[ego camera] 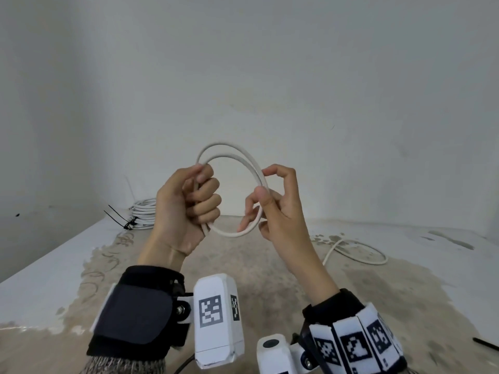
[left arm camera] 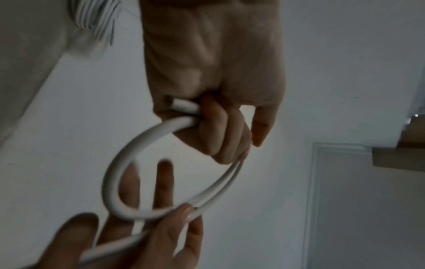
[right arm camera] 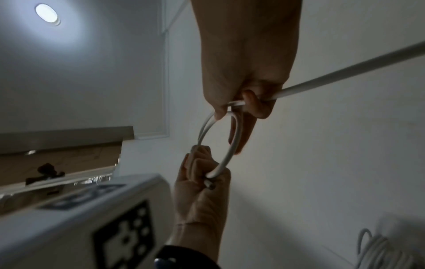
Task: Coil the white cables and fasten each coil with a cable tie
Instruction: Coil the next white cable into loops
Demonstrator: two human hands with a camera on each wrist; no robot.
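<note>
Left hand (ego camera: 186, 203) fisted round the left side of the white cable (ego camera: 229, 157), all fingers curled; cut cable end pokes out below the fist in both wrist views. Right hand (ego camera: 272, 209) pinches the right side of the loop between thumb and forefinger, other fingers loosely spread, some passing through the ring. Cable forms about two turns, held upright in mid-air above the bench (ego camera: 40, 279), well clear of its surface and of the wall (ego camera: 243, 63) behind. Open air all round the loop; bench's left edge runs diagonally at far left.

Slack tail (ego camera: 359, 252) of the cable lies on the bench to the right; its run up to the right hand is hidden behind that wrist in the head view. Right wrist view shows it leaving the hand taut.

Finished coil (ego camera: 143, 214) sits at the back left by the wall, partly behind the left hand, with black cable ties (ego camera: 118, 217) on it. A dark item (ego camera: 486, 344) at the right frame edge is cut off; cannot identify.
</note>
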